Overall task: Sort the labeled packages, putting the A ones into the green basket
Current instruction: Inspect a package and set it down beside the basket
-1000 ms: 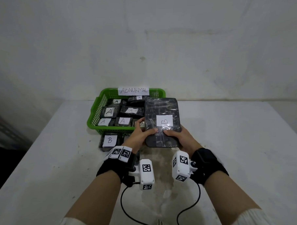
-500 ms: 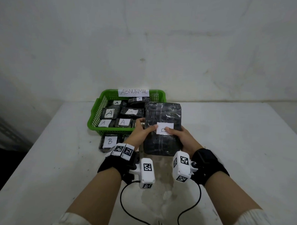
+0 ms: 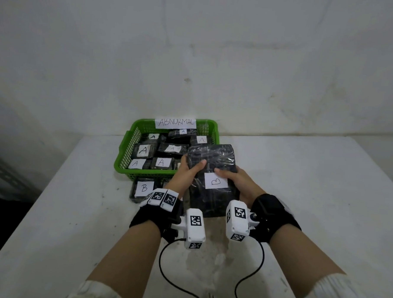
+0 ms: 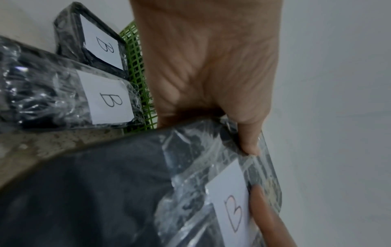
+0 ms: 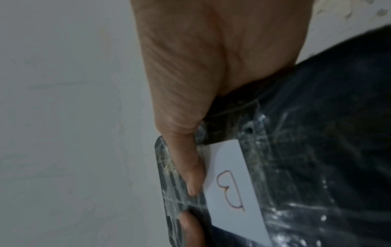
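Nearest the camera, two forearms with black wrist straps and white tagged camera blocks reach forward over the white table [image 3: 324, 199]. The left hand [image 3: 185, 173] and the right hand [image 3: 237, 182] together hold a large dark plastic-wrapped package [image 3: 213, 158], each gripping one long side with the thumb laid across the top face and the other fingers curled beneath it. The package carries a white label [image 3: 216, 181] marked B, lying between the two thumbs; in the right wrist view the right thumb [image 5: 188, 168] presses the wrap at the label's edge. The package is tilted, its far end raised at the basket's near right corner; whether its near end touches the table cannot be confirmed. To the left, on the table just before the basket, lies a smaller B package [image 3: 143, 188]; the left wrist view shows a second B package [image 4: 69, 98] beside it, both against the basket wall. Beyond stands the green basket [image 3: 125, 150], holding several dark packages labelled A [image 3: 143, 151]. A paper sign [image 3: 175, 123] reading ABNORMAL is fixed to its far rim. Behind rises a plain pale wall [image 3: 195, 47].
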A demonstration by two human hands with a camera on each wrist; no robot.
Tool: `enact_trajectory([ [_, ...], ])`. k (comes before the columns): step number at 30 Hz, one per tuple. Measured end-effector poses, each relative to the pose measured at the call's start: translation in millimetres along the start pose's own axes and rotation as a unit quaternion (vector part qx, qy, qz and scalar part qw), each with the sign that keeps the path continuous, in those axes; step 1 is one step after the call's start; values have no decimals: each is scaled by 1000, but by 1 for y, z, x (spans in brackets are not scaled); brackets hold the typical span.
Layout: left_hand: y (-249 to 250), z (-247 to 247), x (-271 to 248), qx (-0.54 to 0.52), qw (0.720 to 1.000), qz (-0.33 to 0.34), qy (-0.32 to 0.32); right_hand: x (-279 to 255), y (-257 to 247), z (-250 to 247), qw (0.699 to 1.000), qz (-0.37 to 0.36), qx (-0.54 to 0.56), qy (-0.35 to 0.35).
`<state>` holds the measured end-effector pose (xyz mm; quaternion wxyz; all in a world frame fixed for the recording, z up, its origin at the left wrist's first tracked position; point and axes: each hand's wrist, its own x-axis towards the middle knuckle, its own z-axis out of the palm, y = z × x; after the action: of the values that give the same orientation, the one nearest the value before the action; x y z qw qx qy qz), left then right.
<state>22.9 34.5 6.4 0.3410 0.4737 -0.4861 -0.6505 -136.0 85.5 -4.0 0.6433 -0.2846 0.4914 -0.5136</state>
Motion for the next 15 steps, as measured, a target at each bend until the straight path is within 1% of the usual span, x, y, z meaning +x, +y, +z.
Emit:
enact_trajectory([
  [3, -3, 0, -1, 30, 999, 11, -14, 1, -4, -1, 1000, -20, 13, -4],
  [5, -4, 0, -1, 46, 999, 11, -19, 4, -7, -1, 1000, -27, 8, 13],
  [8, -4, 1, 0, 20, 1000, 5, -11, 9, -7, -1, 999, -35, -2, 37],
  [9, -2, 1, 1, 15, 1000, 9, -6, 9, -6, 0, 999, -33, -6, 38],
  [11, 1, 1, 3, 41, 999, 24, 1, 9, -7, 3, 999, -30, -18, 37],
  [15, 7, -2, 7, 56, 998, 42, -5, 9, -14, 6, 999, -26, -25, 20],
])
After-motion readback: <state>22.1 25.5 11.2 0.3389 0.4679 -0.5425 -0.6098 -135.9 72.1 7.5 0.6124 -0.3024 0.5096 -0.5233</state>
